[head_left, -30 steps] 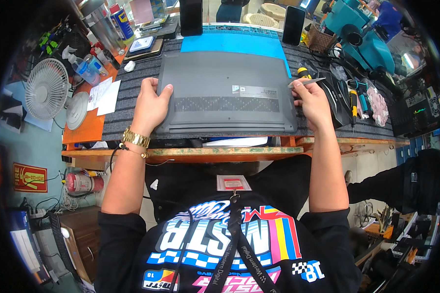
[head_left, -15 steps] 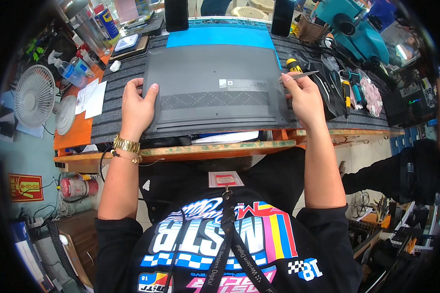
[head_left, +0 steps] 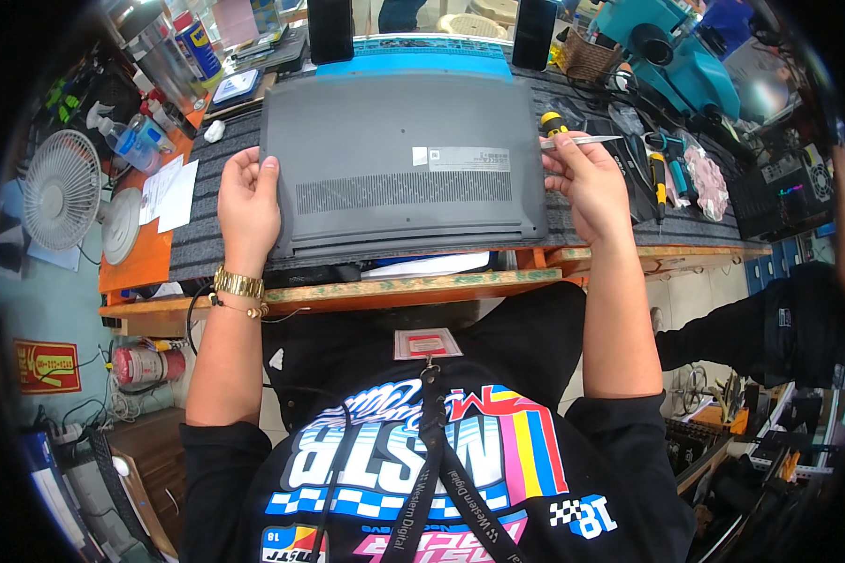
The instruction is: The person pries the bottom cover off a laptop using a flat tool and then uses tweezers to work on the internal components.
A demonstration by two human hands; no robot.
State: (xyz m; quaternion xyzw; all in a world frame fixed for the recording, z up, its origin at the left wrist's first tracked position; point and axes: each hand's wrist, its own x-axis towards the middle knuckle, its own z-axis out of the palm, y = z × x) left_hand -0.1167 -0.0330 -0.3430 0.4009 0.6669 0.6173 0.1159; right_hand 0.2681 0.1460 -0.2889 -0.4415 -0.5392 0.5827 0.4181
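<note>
A dark grey laptop (head_left: 385,159) lies bottom up on the desk, vents and label showing, overlapping a blue mat (head_left: 413,62). My left hand (head_left: 250,202) is closed at its left edge, thumb against the rim and fingers curled. Pinched in my right hand (head_left: 587,188), a thin metal tool (head_left: 599,138) points rightward, with the hand at the laptop's upper right edge. A yellow-and-black tool (head_left: 552,123) sits just behind that hand.
A white fan (head_left: 61,188), papers (head_left: 174,192) and bottles (head_left: 127,141) are at left. Two phones (head_left: 535,33) stand at the back, one each side. Hand tools (head_left: 662,178), a teal machine (head_left: 695,75) and a computer case (head_left: 770,192) fill the right. Another person (head_left: 742,319) is at far right.
The laptop's back edge now covers more of the blue mat. The whole view has shifted, with both hands appearing further left. My left fingers look slightly more curled.
</note>
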